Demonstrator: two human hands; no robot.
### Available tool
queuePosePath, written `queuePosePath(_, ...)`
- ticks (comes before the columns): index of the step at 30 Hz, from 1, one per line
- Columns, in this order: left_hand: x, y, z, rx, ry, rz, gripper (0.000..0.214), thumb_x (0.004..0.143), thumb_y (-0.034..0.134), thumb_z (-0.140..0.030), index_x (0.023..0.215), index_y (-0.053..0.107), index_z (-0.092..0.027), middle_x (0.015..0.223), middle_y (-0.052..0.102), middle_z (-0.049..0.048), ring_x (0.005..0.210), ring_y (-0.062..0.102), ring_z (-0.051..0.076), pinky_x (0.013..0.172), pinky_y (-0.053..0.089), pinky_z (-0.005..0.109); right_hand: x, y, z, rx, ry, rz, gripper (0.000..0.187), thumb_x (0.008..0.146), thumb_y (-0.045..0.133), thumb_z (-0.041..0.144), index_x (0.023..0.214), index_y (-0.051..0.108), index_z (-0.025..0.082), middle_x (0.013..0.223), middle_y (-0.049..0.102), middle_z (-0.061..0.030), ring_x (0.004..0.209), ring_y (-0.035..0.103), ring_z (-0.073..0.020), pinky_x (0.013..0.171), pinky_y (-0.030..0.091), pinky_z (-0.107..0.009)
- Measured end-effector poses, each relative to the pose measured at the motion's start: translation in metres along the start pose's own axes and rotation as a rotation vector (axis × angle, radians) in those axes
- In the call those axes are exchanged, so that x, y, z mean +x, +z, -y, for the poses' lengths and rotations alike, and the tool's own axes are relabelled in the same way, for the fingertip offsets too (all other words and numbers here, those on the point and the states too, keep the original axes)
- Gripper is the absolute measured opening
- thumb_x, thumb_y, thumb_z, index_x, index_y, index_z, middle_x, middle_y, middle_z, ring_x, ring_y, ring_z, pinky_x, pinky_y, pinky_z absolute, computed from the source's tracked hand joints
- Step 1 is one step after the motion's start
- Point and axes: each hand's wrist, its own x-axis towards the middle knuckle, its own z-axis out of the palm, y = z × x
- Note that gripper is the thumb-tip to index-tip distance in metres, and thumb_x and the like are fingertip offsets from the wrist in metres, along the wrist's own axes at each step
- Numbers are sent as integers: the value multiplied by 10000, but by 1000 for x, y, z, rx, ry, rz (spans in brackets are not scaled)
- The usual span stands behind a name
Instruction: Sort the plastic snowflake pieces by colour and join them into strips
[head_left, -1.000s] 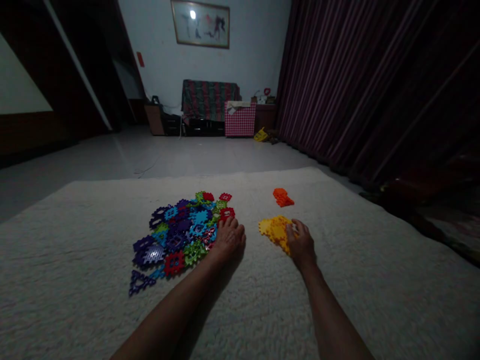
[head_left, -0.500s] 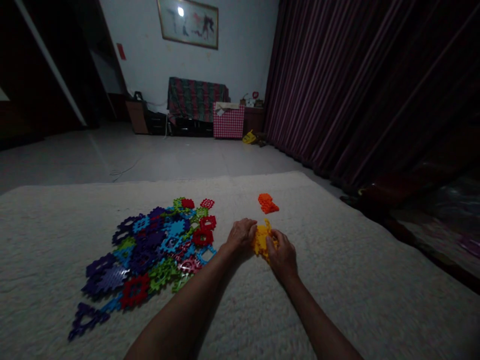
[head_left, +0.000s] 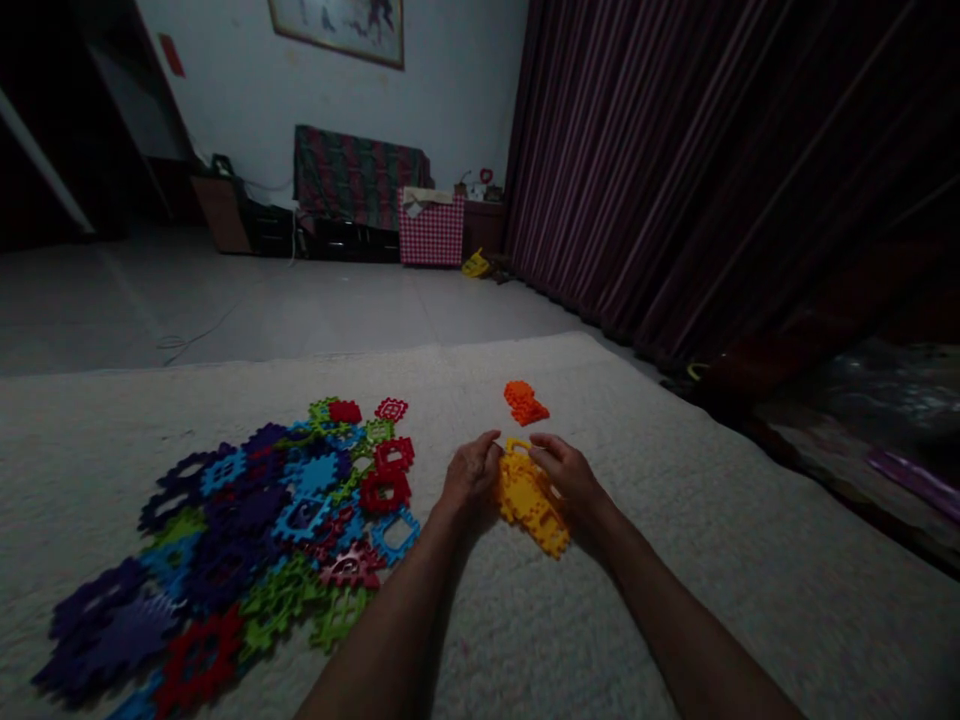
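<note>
Several yellow gear-edged plastic pieces (head_left: pixel 525 488) lie overlapping in a small pile on the pale quilted cover. My left hand (head_left: pixel 471 475) is curled against the left side of this pile, its fingertips at the upper edge. From the right, my right hand (head_left: pixel 571 478) has its thumb and fingers closed at the upper yellow piece, which has an open centre. Part of the pile's right side is hidden behind that hand. Just beyond, a small cluster of orange gear-edged pieces (head_left: pixel 525 401) rests on the cover.
To the left spreads a large heap of purple, blue, green and red gear-edged pieces (head_left: pixel 247 510). Past the far edge of the pale cover (head_left: pixel 675 560) are a tiled floor, a red checked box (head_left: pixel 432 230) and a cloth-draped object (head_left: pixel 360 175). Purple curtains (head_left: pixel 637 150) hang at right.
My view has shifted, turning a little right and down. Both hands have spread apart around the yellow pieces, and the yellow pile now shows more fully, reaching towards me.
</note>
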Motion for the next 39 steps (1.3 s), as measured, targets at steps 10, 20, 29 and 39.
queuePosePath(10, 7, 3, 1, -189, -90, -222, 462, 875, 402, -199, 1285, 609, -143, 798, 740, 36, 734, 674, 151, 768, 510, 261, 34, 29, 25, -764, 48, 141, 441, 790, 589, 516, 986, 692, 135, 1059, 649, -168, 957, 657, -290, 835, 485, -371)
queuePosePath(20, 13, 4, 5, -237, -139, -329, 452, 825, 416, -183, 1206, 653, -134, 691, 694, 13, 660, 659, 143, 688, 505, 252, 57, 13, 9, -689, -11, 55, 381, 687, 678, 269, 1057, 686, 181, 1031, 680, -96, 934, 654, -223, 849, 505, -311)
queuePosePath(29, 11, 3, 1, -219, -141, -336, 458, 817, 417, -191, 1202, 656, -121, 682, 694, 16, 653, 652, 143, 677, 501, 246, 54, -17, -37, -612, -171, -56, 579, 707, 648, 320, 1257, 585, 151, 1216, 590, -141, 1063, 599, -247, 960, 491, -374)
queuePosePath(39, 13, 2, 2, -200, -126, -313, 443, 820, 413, -197, 1179, 665, -132, 677, 692, 3, 637, 650, 134, 673, 498, 238, 50, -18, -38, -690, -159, -62, 491, 720, 603, 268, 1192, 615, 134, 1100, 621, -119, 1041, 584, -252, 982, 457, -359)
